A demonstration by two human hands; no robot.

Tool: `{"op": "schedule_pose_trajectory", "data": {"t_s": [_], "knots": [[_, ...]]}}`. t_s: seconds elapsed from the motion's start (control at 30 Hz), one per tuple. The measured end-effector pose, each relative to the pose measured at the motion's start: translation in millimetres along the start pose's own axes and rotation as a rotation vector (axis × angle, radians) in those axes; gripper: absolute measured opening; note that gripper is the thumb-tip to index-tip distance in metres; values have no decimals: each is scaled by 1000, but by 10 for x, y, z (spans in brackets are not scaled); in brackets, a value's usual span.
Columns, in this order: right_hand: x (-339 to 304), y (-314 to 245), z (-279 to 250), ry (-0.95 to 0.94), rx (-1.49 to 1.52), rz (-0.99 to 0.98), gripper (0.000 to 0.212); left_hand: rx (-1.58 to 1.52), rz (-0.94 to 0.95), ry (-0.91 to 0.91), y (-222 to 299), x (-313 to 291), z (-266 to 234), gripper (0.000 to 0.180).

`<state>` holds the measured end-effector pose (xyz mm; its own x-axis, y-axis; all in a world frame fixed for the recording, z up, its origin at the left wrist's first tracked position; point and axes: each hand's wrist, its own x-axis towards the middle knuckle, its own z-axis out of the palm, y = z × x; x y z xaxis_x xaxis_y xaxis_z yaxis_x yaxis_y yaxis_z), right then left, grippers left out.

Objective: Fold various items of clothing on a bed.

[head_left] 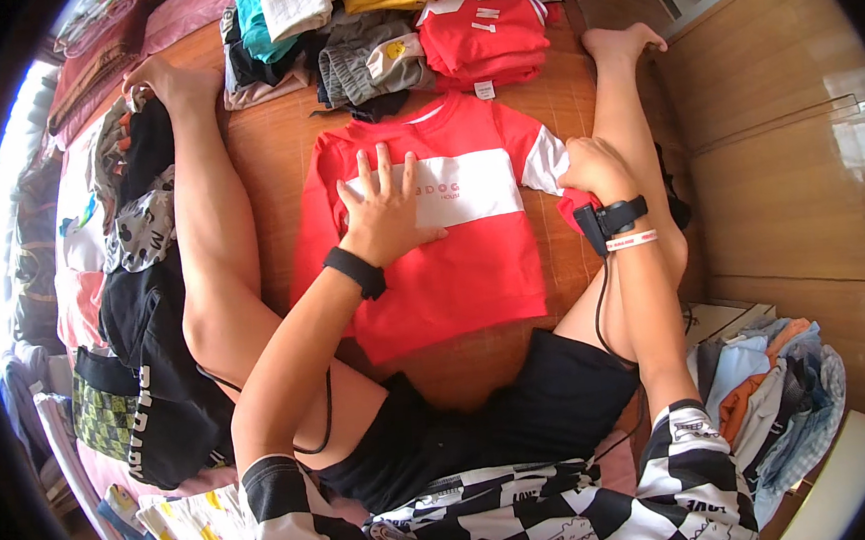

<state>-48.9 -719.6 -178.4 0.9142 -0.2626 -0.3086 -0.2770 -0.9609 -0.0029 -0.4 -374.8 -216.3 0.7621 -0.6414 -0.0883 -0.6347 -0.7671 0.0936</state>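
Observation:
A small red long-sleeved sweatshirt with a white chest band lies spread out between my legs, its neckline pointing away from me. My left hand rests flat on its chest, fingers spread. At the right side my right hand is closed around the end of the white and red sleeve. A bit of the red cuff shows below that hand. The sleeve on the left lies along the shirt's side, partly hidden by my left arm.
Folded red clothes, grey shorts and other piles stand beyond the sweatshirt on the brown wooden surface. Dark clothes lie along my left leg. At the lower right is a container of upright clothes, near wooden cabinets.

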Motion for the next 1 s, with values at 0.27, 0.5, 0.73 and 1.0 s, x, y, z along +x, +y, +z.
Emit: {"op": "schedule_pose_trajectory", "data": {"t_s": [0.27, 0.5, 0.73, 1.0], "knots": [[-86, 393, 34, -146, 884, -34, 28, -83, 77, 107, 93, -196, -113, 107], [-249, 303, -236, 42, 1328, -274, 25, -311, 259, 241, 312, -36, 78, 73], [-286, 249, -249, -22, 1273, -97, 38, -200, 226, 211, 441, 58, 163, 75], [-223, 20, 0, -417, 961, 15, 74, -195, 259, 287, 425, 9, 274, 90]]}}
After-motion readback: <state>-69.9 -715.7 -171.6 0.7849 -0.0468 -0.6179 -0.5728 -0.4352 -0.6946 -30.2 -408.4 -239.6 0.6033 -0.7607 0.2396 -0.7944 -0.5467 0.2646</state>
